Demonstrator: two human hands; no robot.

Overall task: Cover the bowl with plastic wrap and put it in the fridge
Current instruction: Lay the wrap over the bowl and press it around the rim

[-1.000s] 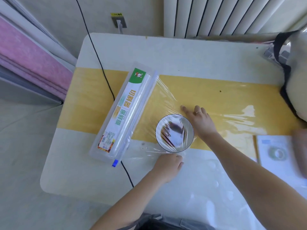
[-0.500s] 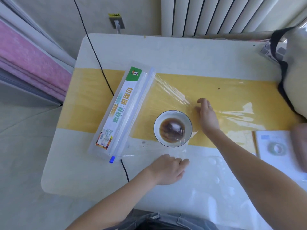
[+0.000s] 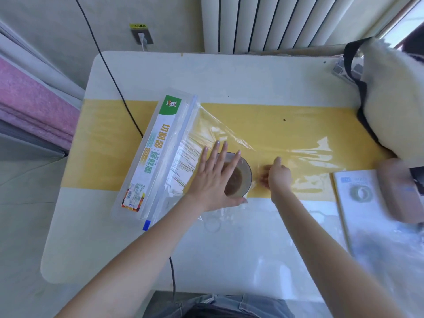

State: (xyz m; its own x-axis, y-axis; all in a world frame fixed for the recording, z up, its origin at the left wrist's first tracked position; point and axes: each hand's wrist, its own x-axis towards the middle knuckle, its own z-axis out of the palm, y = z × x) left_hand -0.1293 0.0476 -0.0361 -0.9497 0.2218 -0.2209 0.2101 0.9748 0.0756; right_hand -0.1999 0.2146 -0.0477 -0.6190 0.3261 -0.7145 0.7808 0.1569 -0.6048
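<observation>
Bowl, round glass, brown liquid (image 3: 238, 180) | covered by flat open left hand (image 3: 212, 180) | clear plastic wrap (image 3: 229, 134) pinched by right hand (image 3: 278, 176) at rim's right | uncut film held by dispenser box (image 3: 156, 154) toward table's left edge.

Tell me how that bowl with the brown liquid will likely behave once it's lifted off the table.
The bowl holds brown liquid, so it probably sloshes if tilted. The plastic wrap still runs to the dispenser box, so lifting now would likely drag it. The left hand lies flat over it; the wrap looks thin and slippery.

Left hand (image 3: 213, 177) flat over wrapped bowl (image 3: 243, 177); right hand (image 3: 278, 175) seemingly pinching wrap (image 3: 241, 138).
</observation>
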